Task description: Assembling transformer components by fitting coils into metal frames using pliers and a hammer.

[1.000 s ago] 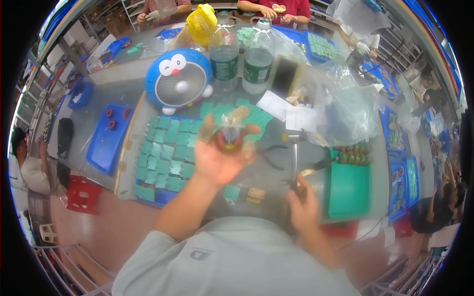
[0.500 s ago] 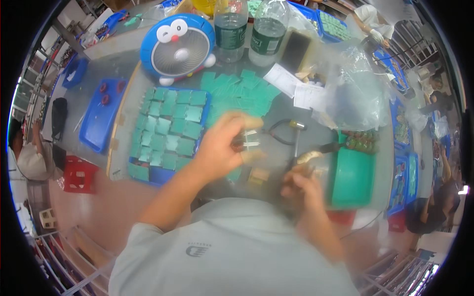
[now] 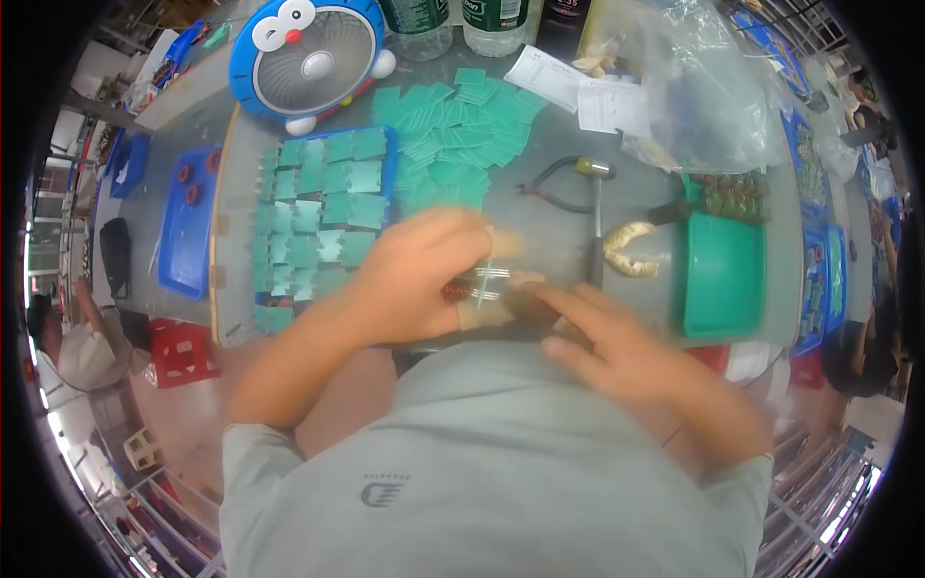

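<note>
My left hand (image 3: 424, 275) is closed around a small part with a dark red coil (image 3: 457, 289) and bright silver pins (image 3: 491, 279). Tan tape or covers wrap its thumb and a fingertip. A thin pale edge crosses the pins, too blurred to name. From the right, my right hand (image 3: 607, 332) reaches in with its fingers stretched and apart, the foremost fingertip close to the pins. Whether it touches them is unclear. Left of my hands, a blue tray (image 3: 393, 154) bears rows of green plates (image 3: 308, 207). More green plates (image 3: 458, 125) lie heaped beyond them.
Pliers (image 3: 559, 193), a slim rod-like tool (image 3: 597, 207) and a tan curved piece (image 3: 631, 249) lie right of my hands. A green bin (image 3: 727, 279) stands further right. A blue fan (image 3: 308, 63), bottles (image 3: 494, 24), papers (image 3: 578, 91) and a plastic bag (image 3: 713, 106) line the back.
My right hand has moved from beside the tan curved piece leftward to the part in my left hand. The left hand still holds the part. The whole view has shifted, with table things higher.
</note>
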